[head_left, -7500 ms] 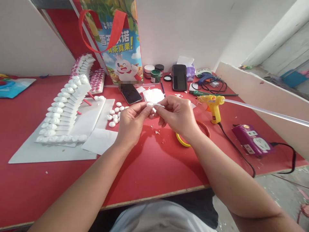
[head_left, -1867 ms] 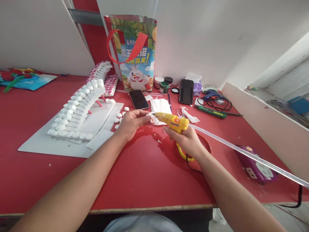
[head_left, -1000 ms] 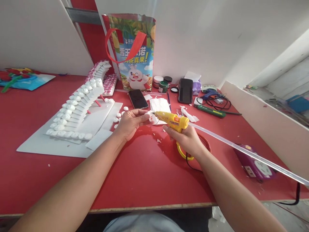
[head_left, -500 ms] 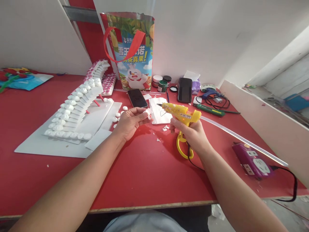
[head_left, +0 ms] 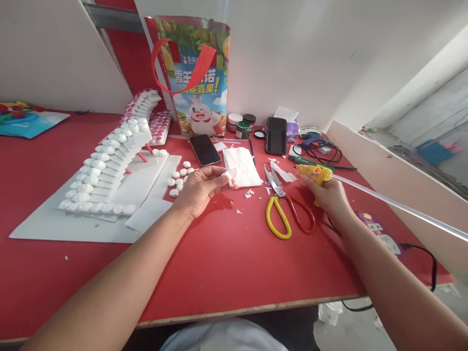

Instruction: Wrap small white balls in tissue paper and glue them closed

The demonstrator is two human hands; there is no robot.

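Note:
Between the thumb and fingers of my left hand (head_left: 204, 190) is a small white piece of paper (head_left: 230, 176), partly hidden by the fingertips. My right hand (head_left: 331, 195) grips a yellow hot glue gun (head_left: 315, 173), with a long clear glue stick (head_left: 398, 203) running out of its back. Scissors (head_left: 280, 195) with one yellow and one red handle lie slightly open between my hands. Behind my left hand is a stack of white tissue paper (head_left: 242, 166). Several small white rosettes (head_left: 179, 181) lie to the left of that hand.
A white stepped arch model (head_left: 106, 168) edged with rosettes stands on a white board (head_left: 40, 222) at left. At the back are a gift bag (head_left: 199, 83), paint jars (head_left: 243, 129) and two phones (head_left: 205, 149). A purple power strip (head_left: 383, 239) lies at right, partly behind my arm.
My right hand has moved the glue gun to the right, away from my left hand, uncovering the scissors. The left hand keeps its hold on the white piece.

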